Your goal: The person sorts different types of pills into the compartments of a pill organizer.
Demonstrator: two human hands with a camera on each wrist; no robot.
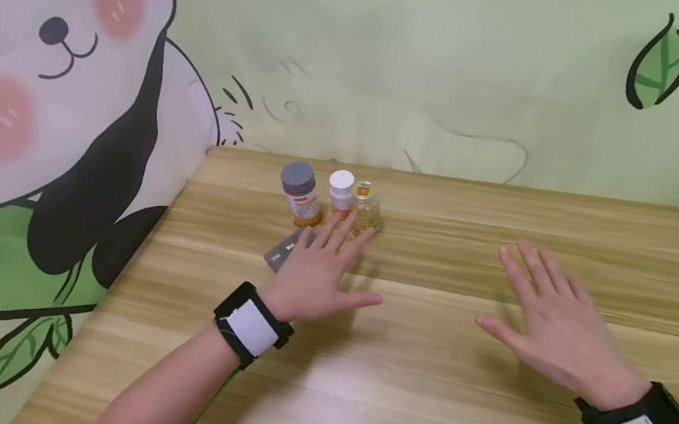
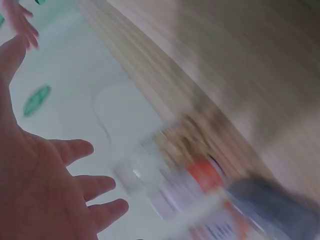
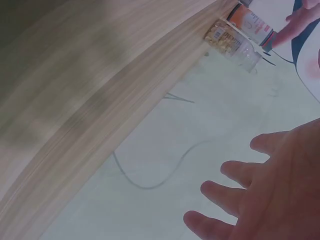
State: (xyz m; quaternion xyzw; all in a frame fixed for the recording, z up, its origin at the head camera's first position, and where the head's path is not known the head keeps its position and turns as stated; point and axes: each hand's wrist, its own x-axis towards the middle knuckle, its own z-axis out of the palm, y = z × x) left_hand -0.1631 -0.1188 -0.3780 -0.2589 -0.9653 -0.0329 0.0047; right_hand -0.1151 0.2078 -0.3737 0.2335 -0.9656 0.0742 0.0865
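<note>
My left hand [image 1: 316, 277] is spread, palm down, with nothing in it. In the head view its fingers overlap the near side of a group of containers. These are a grey-capped bottle [image 1: 302, 194] with an orange base, a white-capped bottle [image 1: 341, 191] and a clear glass jar [image 1: 366, 211] of tan pieces. Partly hidden by that hand lies a dark grey blister pack [image 1: 282, 250]. My right hand [image 1: 564, 329] is off to the right, fingers straight and apart, holding nothing. The left wrist view blurs the containers; the right wrist view shows the jar [image 3: 225, 39] beyond the fingers.
The wooden table [image 1: 414, 407] runs back to a pale green cloth backdrop [image 1: 396, 48]. A large panda [image 1: 69, 43] and leaves are printed on it. The backdrop also borders the table's left edge. A black band with a white patch [image 1: 251, 325] wraps each wrist.
</note>
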